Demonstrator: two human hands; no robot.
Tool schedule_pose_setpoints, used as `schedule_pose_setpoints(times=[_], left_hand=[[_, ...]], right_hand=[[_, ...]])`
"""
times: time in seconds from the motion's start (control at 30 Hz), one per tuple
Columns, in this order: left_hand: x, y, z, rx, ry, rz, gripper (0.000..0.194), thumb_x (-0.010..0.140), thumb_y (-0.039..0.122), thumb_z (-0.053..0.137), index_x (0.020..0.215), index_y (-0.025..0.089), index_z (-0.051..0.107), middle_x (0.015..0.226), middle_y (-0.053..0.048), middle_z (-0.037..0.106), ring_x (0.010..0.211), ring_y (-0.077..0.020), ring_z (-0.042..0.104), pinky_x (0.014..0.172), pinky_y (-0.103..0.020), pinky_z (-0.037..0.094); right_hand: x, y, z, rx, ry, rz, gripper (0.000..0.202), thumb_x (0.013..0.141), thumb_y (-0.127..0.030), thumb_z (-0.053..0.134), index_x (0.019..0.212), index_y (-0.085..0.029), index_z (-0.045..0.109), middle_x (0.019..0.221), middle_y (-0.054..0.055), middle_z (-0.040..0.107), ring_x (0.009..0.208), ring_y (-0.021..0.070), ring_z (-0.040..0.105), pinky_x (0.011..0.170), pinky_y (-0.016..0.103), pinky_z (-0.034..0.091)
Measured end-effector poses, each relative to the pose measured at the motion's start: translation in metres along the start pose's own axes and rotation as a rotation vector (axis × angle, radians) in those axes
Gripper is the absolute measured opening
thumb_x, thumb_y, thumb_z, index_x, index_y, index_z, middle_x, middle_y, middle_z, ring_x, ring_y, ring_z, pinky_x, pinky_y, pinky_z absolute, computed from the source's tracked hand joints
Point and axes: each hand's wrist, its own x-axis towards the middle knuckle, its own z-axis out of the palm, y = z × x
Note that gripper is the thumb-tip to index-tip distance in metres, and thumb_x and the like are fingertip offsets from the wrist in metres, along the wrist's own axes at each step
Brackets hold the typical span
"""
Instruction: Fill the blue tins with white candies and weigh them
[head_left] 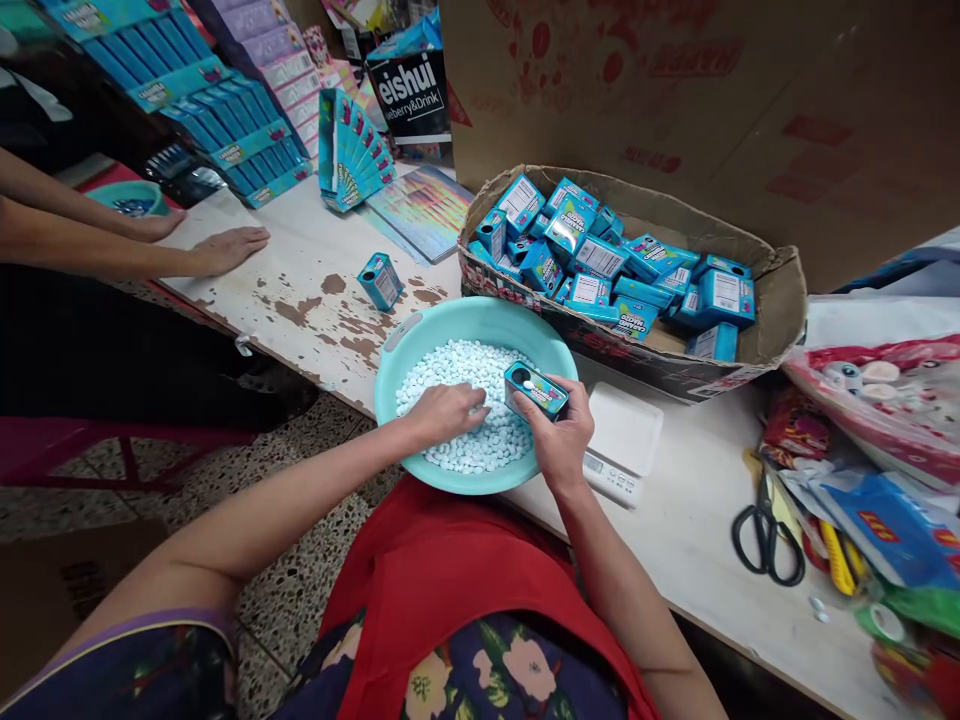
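Note:
A turquoise plastic bowl [559, 335] full of small pale candies [480, 362] rests in front of me at the table edge. My left hand [450, 412] is inside it, palm down, with its bent fingers closed among the candies. My right hand [564, 430] grips a small blue candy box [546, 392] over the bowl's right side. The box is tilted, its top toward me. A dark round hole shows in that top, with a pale candy at the opening.
A cut-down carton [780, 290] of blue boxes stands behind the bowl. Right of the bowl are a kitchen scale [622, 440] and black scissors [766, 535]. One blue box [380, 281] stands left. Another person's hand [232, 248] lies on the table [300, 240] near display boxes.

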Motion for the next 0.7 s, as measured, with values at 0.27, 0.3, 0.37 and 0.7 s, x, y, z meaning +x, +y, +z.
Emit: schedule_pose_setpoints(times=[0.27,0.3,0.37,0.7], left_hand=[[0.010,0.029,-0.049,-1.675,0.392,-0.297,0.026,0.074,0.044,0.061,0.076,0.020,0.050,0.060,0.004,0.051,0.041,-0.0067,0.043,0.037,-0.018,0.027],[0.011,0.035,-0.052,-1.740,0.438,-0.272,0.026,0.073,0.043,0.062,0.076,0.020,0.050,0.061,0.003,0.053,0.043,-0.0074,0.047,0.038,-0.018,0.030],[0.014,0.045,-0.054,-1.777,0.512,-0.250,0.025,0.073,0.041,0.063,0.076,0.019,0.051,0.063,0.002,0.056,0.048,-0.0091,0.054,0.041,-0.019,0.038],[0.026,0.060,-0.039,-1.625,0.709,-0.218,0.029,0.072,0.040,0.070,0.078,0.020,0.049,0.061,0.006,0.055,0.044,-0.0072,0.054,0.044,-0.019,0.044]], right_hand=[[0.000,-0.002,0.004,-0.055,-0.268,-0.198,0.033,0.073,-0.038,0.077,0.099,-0.023,0.064,0.092,0.003,0.066,0.086,0.0199,0.063,0.079,0.034,0.050],[0.000,-0.003,0.005,-0.059,-0.314,-0.241,0.032,0.073,-0.038,0.077,0.099,-0.024,0.064,0.092,0.003,0.066,0.086,0.0201,0.063,0.079,0.034,0.050],[0.000,-0.004,0.006,-0.050,-0.363,-0.290,0.032,0.073,-0.038,0.077,0.098,-0.024,0.064,0.090,0.003,0.067,0.085,0.0203,0.063,0.078,0.034,0.050],[0.001,-0.006,0.007,-0.040,-0.355,-0.229,0.034,0.071,-0.042,0.079,0.096,-0.023,0.066,0.086,0.002,0.068,0.082,0.0198,0.064,0.076,0.033,0.050]])
